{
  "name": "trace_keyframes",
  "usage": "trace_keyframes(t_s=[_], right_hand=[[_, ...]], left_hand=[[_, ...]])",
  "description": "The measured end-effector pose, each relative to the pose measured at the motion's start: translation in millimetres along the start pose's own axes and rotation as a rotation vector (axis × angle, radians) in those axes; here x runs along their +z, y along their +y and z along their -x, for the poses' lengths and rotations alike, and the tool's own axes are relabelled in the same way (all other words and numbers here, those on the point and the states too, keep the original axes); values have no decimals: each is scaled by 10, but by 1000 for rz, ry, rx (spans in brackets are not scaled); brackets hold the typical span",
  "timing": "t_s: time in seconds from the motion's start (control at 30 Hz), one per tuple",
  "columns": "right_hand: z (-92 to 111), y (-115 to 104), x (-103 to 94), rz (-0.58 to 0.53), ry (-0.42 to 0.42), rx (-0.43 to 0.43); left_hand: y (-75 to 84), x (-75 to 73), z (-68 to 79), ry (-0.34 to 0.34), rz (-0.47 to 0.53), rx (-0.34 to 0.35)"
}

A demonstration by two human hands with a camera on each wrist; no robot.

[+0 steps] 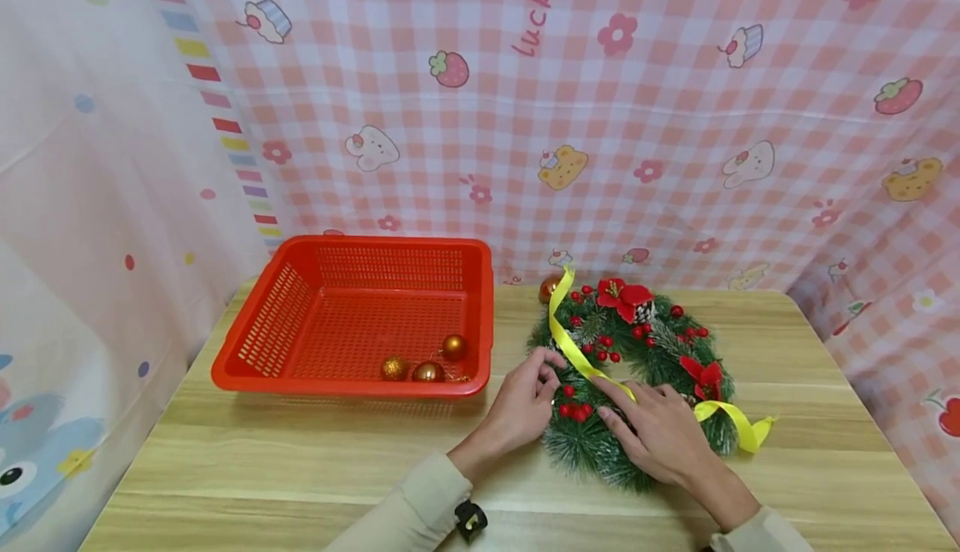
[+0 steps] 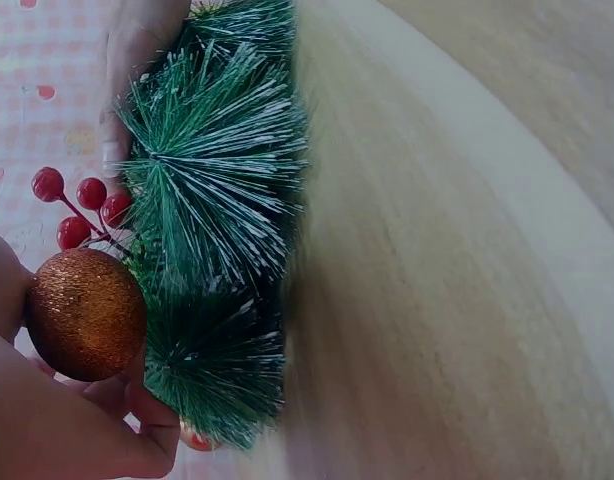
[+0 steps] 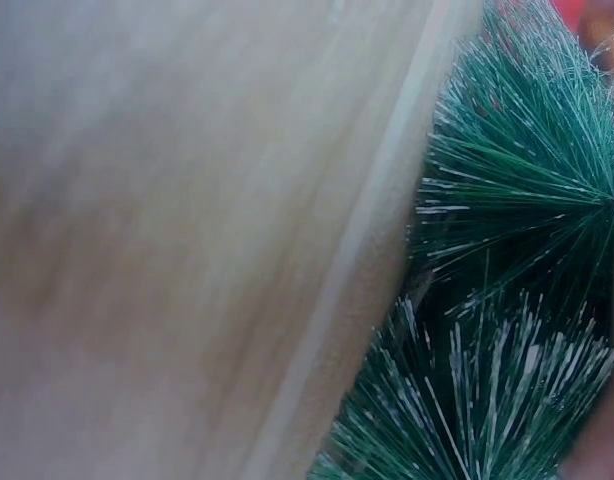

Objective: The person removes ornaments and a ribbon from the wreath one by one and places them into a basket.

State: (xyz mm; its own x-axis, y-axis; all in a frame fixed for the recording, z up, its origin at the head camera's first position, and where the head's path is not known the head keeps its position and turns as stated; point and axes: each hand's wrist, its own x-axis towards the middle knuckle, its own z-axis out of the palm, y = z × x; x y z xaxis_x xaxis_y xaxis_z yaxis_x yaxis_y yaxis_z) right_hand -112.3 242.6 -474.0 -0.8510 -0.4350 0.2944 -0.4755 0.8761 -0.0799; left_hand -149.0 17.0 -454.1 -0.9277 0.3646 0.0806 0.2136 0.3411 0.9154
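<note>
One wreath (image 1: 647,358), two poinsettias (image 1: 625,298), one basket (image 1: 345,385)

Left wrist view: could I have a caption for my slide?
Left hand holding a glittery copper bauble beside red berries on a frost-tipped pine wreath.

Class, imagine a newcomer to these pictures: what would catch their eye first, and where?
Probably the bright red basket on the left of the table, with golden balls in its near right corner. Next comes the green wreath to its right, a yellow ribbon draped across it and the person's right hand over it. In the left wrist view, a glittery copper ball held by the left hand stands out.
</note>
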Motion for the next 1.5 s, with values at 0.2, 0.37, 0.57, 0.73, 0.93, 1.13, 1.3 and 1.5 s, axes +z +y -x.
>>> trace_keyframes(t_s=[0.2,0.37,0.57,0.73,0.93,1.13,1.3,1.5], right_hand=[[-5,0,3,1,7,-3],[-9,-1,3,0,-1,2],[-2,-2,11,0,-9,10],[-1,-5,6,-2,-11,10],[1,-2,9,-7,-15,15],[3,-3,11,-7,-11,16],[2,-2,18,-6,-4,12],[7,-4,10,5,8,7]], left_hand=[[31,13,-36,6,46,-7],[44,39,-72,32,79,-20],[72,65,-127,68,104,-48],[86,83,-162,86,137,-61],[113,90,-184,83,156,-84],[147,96,-203,124,96,-91],[189,87,-213,206,-92,-129],[207,100,-245,143,-10,-56]])
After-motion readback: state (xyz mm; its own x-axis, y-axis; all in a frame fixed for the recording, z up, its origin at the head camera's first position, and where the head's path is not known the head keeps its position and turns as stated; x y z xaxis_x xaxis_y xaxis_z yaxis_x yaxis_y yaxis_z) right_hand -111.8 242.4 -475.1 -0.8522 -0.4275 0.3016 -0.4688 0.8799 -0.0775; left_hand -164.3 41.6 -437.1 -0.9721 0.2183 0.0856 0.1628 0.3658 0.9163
